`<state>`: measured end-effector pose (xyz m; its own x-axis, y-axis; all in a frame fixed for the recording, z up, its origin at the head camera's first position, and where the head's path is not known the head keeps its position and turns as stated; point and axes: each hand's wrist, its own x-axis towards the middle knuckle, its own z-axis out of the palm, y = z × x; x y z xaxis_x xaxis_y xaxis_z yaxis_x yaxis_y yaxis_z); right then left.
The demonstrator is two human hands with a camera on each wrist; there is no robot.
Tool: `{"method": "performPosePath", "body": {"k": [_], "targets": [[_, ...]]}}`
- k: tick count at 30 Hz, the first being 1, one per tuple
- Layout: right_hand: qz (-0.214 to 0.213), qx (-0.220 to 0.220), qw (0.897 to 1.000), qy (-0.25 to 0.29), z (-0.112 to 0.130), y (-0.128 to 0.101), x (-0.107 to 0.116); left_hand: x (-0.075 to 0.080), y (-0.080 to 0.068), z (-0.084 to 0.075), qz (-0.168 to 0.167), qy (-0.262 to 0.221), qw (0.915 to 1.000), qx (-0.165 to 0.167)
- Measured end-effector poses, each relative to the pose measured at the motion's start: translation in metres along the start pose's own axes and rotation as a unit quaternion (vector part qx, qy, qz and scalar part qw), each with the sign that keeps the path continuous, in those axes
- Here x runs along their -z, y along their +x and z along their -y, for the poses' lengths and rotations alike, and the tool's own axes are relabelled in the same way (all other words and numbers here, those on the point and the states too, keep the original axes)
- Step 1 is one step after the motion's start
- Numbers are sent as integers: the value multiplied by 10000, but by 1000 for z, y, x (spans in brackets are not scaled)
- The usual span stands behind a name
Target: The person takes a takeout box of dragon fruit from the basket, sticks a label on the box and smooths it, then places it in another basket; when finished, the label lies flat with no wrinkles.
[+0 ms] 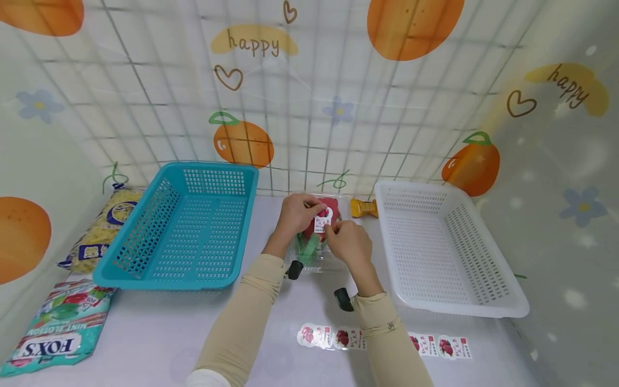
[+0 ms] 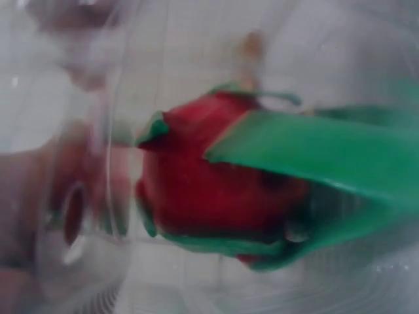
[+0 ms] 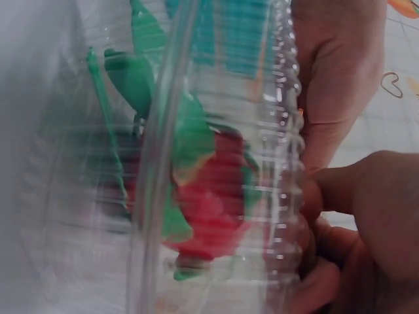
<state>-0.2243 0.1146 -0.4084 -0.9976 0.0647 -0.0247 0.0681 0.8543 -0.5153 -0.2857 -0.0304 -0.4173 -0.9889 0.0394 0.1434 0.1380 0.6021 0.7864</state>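
A clear plastic box stands between my hands, with an imitation red dragon fruit with green leaves inside. Over its lid is a small white sticker printed with a red fruit. My left hand pinches the sticker's upper left part between thumb and finger. At the lower right corner, my right hand pinches it too, its other fingers curled. Through the box wall, the right wrist view shows the red fruit and both hands' fingers close together at the lid.
A teal basket stands left, a white basket right. By the white one lies a yellow-wrapped snack. A pasta bag and a FOX'S candy bag lie far left. Several similar stickers lie in front.
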Motion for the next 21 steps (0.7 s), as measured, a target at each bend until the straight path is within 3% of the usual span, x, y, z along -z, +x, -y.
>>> {"method": "performPosePath", "body": {"k": [21], "targets": [[315, -104, 9980, -538, 5, 7, 0, -11, 2, 8, -301, 35, 9995, 29]]}}
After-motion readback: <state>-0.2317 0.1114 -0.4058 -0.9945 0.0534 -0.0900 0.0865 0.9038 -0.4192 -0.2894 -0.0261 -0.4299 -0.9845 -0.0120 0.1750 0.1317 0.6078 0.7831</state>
